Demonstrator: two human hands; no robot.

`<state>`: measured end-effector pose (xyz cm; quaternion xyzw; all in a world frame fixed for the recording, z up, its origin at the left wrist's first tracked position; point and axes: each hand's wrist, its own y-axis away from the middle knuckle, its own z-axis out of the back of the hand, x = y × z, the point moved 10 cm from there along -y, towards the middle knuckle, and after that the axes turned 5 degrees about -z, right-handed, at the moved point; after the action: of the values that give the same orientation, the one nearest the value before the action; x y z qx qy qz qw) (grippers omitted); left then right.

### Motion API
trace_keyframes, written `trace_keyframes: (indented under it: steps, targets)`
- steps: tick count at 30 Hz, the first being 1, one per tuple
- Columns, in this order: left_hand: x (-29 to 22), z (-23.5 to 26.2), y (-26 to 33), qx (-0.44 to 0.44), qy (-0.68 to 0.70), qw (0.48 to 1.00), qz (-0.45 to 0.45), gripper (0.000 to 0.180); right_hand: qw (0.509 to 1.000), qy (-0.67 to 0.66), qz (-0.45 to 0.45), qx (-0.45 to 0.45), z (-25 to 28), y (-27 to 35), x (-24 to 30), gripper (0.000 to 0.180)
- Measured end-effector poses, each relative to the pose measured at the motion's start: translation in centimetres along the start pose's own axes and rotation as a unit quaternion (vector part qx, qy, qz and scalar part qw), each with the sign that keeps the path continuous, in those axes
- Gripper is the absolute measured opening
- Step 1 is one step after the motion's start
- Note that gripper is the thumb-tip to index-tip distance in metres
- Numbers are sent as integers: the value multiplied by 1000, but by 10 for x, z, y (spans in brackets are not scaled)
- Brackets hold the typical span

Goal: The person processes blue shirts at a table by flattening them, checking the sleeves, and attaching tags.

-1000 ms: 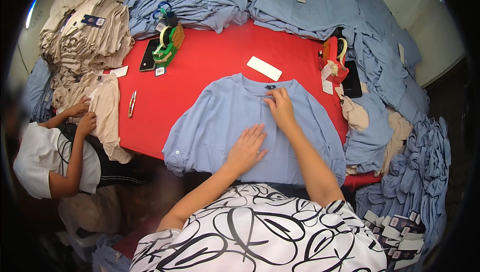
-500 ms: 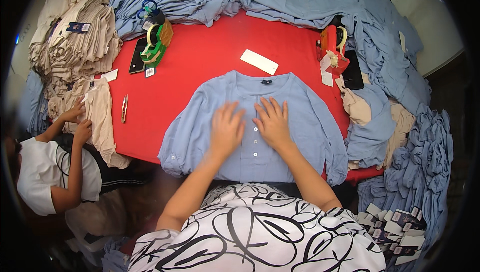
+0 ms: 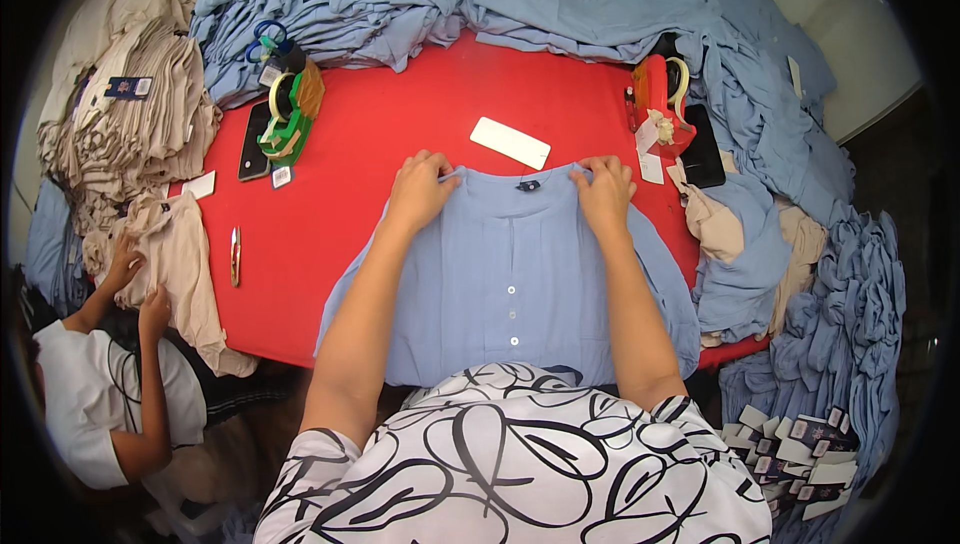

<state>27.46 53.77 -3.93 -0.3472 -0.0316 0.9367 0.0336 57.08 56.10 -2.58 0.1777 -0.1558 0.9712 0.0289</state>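
A light blue blouse (image 3: 480, 284) with a buttoned placket lies front up before me on the red-covered table (image 3: 300, 304). My left hand (image 3: 421, 189) pinches its left shoulder beside the neckline. At the opposite shoulder, my right hand (image 3: 605, 192) has its fingers closed on the cloth. Between the hands, the neckline shows a small dark label (image 3: 528, 186). Just beyond the collar lies a white blank tag (image 3: 510, 143), touched by neither hand. The blouse's lower edge runs under my body and is hidden.
A green tape dispenser (image 3: 290, 114) and a phone (image 3: 254, 144) stand left, a red tape dispenser (image 3: 660, 109) and another phone (image 3: 704, 149) right. Small snips (image 3: 235, 257) lie left. Blue garments (image 3: 330, 14) line the back. A co-worker (image 3: 110, 384) handles a beige garment (image 3: 185, 264).
Both hands have moved away from the blouse's chest, up and outward to its shoulders, and have closed on the fabric there. The co-worker's hands have shifted slightly on the beige garment.
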Motion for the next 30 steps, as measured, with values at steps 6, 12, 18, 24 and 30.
trace_keyframes:
  steps: [6,12,18,24,30]
  targets:
    - [-28,18,-12,-82,-72,989,-100,20,999,-35,6,-30,2,-10,11,24]
    - [-78,-53,67,73,-47,974,-210,41,957,-117,243,105,-5,76,81,16]
    - [-92,-47,97,-10,-10,966,-259,63,961,-177,190,97,-8,76,76,15]
    - [-88,-54,107,-9,-20,966,-259,73,956,-183,181,138,-16,70,80,12]
    - [-92,-54,112,-8,-40,960,-277,69,965,-156,162,136,-22,64,83,9]
